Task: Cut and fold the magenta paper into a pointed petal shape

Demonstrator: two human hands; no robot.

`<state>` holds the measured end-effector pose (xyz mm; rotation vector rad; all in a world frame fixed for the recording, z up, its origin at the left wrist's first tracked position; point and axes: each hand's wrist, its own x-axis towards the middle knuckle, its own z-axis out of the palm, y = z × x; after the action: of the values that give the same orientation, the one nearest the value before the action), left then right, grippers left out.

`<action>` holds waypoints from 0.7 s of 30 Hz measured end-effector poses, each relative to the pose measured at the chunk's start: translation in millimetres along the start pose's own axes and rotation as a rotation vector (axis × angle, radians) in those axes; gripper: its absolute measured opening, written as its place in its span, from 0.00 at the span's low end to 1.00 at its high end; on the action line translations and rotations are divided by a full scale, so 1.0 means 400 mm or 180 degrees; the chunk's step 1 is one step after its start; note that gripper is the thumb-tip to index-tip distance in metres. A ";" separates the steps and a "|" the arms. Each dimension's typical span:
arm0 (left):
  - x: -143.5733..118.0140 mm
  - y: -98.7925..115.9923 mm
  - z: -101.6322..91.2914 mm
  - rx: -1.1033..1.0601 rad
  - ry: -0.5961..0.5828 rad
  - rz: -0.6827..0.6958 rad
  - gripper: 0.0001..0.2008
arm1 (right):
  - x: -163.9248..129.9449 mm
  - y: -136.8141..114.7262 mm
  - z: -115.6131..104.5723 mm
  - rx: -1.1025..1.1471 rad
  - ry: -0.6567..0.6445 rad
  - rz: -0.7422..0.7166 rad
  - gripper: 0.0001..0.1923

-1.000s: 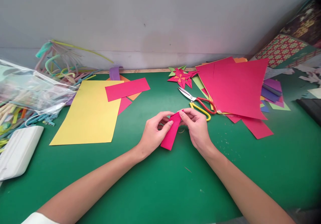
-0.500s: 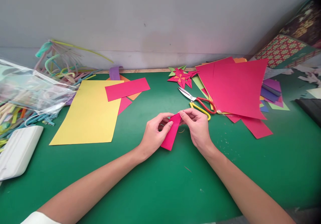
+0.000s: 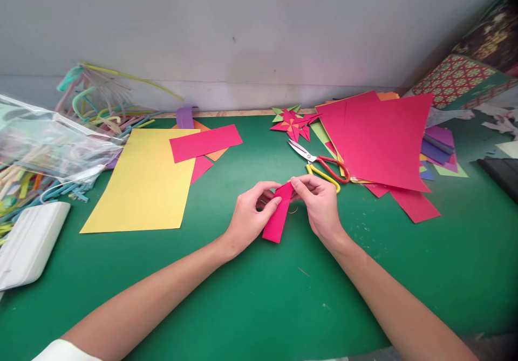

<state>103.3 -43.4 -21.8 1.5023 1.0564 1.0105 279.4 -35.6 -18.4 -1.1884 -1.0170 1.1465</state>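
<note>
A narrow pink paper strip [image 3: 277,222] is held just above the green mat [image 3: 251,307] at the centre. My left hand [image 3: 249,216] pinches its left side near the top, thumb across the paper. My right hand [image 3: 319,204] pinches the strip's upper end with fingertips. The strip's lower end hangs free toward me.
Red-and-yellow-handled scissors [image 3: 321,165] lie just behind my right hand. A stack of pink and coloured sheets [image 3: 382,142] lies at the right, a folded paper star [image 3: 293,124] behind. A yellow sheet [image 3: 143,183] with a pink strip [image 3: 204,142] is at the left, beside a plastic bag [image 3: 48,145] and a white device [image 3: 28,245].
The pink strip has turned slightly more upright between my fingers and its lower end has shifted a little right. Both hands stay in nearly the same place.
</note>
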 end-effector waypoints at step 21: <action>0.009 -0.004 -0.001 0.0016 -0.0090 -0.0282 0.13 | -0.005 0.007 0.008 -0.0132 -0.0133 0.0182 0.18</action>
<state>103.6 -39.8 -23.1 1.4567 1.0965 0.9229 275.7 -37.2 -20.7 -1.2376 -1.0487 1.2044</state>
